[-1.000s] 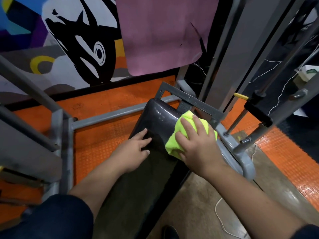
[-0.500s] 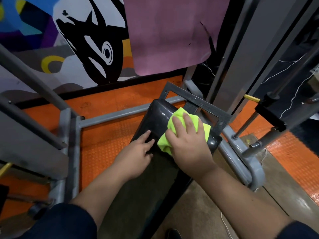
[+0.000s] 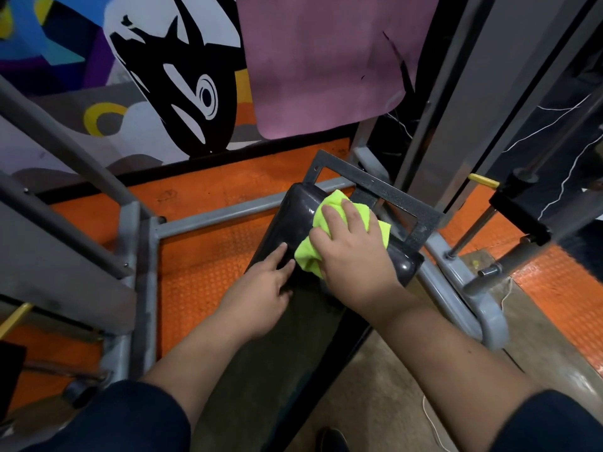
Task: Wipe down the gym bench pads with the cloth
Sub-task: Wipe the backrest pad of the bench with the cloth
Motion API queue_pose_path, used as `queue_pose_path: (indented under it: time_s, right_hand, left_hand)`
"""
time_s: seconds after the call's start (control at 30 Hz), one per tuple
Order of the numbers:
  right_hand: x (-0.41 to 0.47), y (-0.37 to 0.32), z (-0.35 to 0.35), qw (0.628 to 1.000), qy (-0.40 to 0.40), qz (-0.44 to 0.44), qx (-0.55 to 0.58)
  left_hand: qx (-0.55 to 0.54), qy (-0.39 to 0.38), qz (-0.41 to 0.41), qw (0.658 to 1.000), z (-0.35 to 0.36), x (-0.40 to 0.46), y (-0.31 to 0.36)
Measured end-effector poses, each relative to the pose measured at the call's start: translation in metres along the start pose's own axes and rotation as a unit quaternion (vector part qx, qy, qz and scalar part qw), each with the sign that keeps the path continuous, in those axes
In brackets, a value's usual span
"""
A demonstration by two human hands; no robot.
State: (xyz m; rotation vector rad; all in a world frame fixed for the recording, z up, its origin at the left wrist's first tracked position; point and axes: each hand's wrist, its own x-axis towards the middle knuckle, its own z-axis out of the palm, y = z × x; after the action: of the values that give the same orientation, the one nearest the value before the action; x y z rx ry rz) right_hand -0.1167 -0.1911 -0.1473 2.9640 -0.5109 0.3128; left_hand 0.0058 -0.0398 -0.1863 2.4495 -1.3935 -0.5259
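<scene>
A long black bench pad [image 3: 261, 353] runs from the bottom centre up to its glossy far end. A bunched neon-yellow cloth [image 3: 329, 207] lies on that far end. My right hand [image 3: 352, 252] presses down on the cloth, fingers spread over it, and covers most of it. My left hand [image 3: 261, 291] rests flat on the pad's left side, just beside the cloth, fingers straight and holding nothing.
A dark metal bracket [image 3: 385, 197] sits right behind the pad's far end. Grey frame tubes [image 3: 228, 210] cross the orange studded floor [image 3: 208, 275] on the left and right. A weight-machine post [image 3: 450, 102] stands at the right, a painted wall behind.
My right hand has slid the cloth leftward and toward the far end of the pad. My left hand stays on the pad's left side.
</scene>
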Motion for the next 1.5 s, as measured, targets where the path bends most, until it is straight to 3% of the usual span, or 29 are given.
queue_pose_path:
  time_s: [0.13,0.27,0.4,0.53,0.7,0.83,1.0,1.13,1.27,1.5]
  right_hand:
    - [-0.009,0.014,0.005,0.999,0.01,-0.046,-0.005]
    - [0.007,-0.001,-0.002,1.0,0.0,0.007,-0.003]
    - [0.002,0.007,0.006,0.998,0.004,-0.061,-0.002]
    - [0.017,0.001,0.0,1.0,0.004,-0.012,0.004]
    - [0.019,0.005,0.009,0.998,0.013,-0.068,-0.004]
    - [0.034,-0.003,0.003,0.999,0.016,-0.037,0.0]
    - [0.033,0.005,0.009,0.994,0.01,-0.109,-0.019]
    - [0.05,-0.006,0.004,0.998,-0.002,-0.067,-0.021]
    - [0.051,0.0,0.01,0.993,0.0,-0.115,-0.036]
    - [0.069,-0.021,0.018,0.995,0.024,-0.071,-0.063]
  left_hand:
    - [0.013,-0.006,0.013,1.0,-0.001,-0.002,0.001]
    - [0.009,-0.003,0.001,1.0,0.001,-0.003,0.003]
    - [0.008,-0.006,0.007,1.0,0.0,-0.004,0.002]
    - [0.003,0.007,-0.001,1.0,0.004,-0.005,0.005]
    - [0.0,0.002,0.002,1.0,0.002,-0.007,0.004]
    - [-0.005,0.011,-0.013,1.0,0.004,-0.01,0.009]
    - [0.007,0.019,-0.002,1.0,0.004,-0.01,0.006]
    - [-0.012,0.029,-0.008,0.999,0.008,-0.011,0.002]
    - [-0.037,0.06,-0.004,0.997,0.006,-0.012,-0.013]
    - [0.013,0.091,0.024,0.996,0.013,-0.009,-0.031]
